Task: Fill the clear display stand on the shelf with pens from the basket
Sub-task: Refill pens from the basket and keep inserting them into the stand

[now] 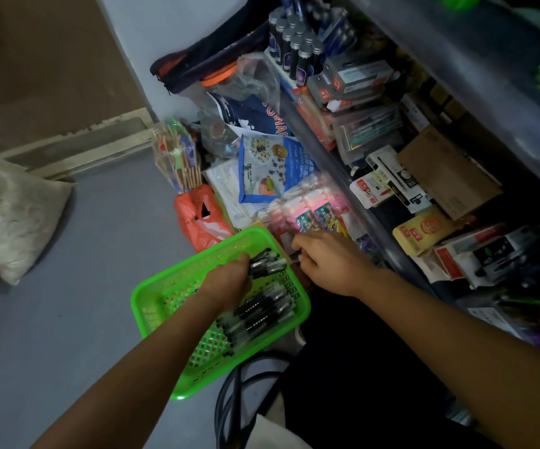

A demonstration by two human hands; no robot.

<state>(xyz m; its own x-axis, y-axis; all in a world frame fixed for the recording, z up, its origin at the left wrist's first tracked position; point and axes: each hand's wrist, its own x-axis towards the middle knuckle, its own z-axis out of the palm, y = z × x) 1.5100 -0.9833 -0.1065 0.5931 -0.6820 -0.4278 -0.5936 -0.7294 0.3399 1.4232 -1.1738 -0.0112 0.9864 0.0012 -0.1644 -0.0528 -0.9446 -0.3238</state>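
A green plastic basket (165, 296) sits on the floor and holds several black pens (262, 312) along its right side. My left hand (229, 280) reaches into it and grips a small bunch of pens (267, 264) near the far corner. My right hand (327, 264) is at the basket's far right corner, close to the tips of that bunch. Its fingers are curled, and what they hold is hidden. A clear plastic case (369, 131) with pens inside stands on the shelf to the right.
The shelf (343, 176) on the right is packed with stationery boxes and small bottles. Bags, packets and an orange plastic bag (197, 218) crowd the floor behind the basket. A black cable (229, 393) loops near my legs. A white sack (9, 209) lies at the left.
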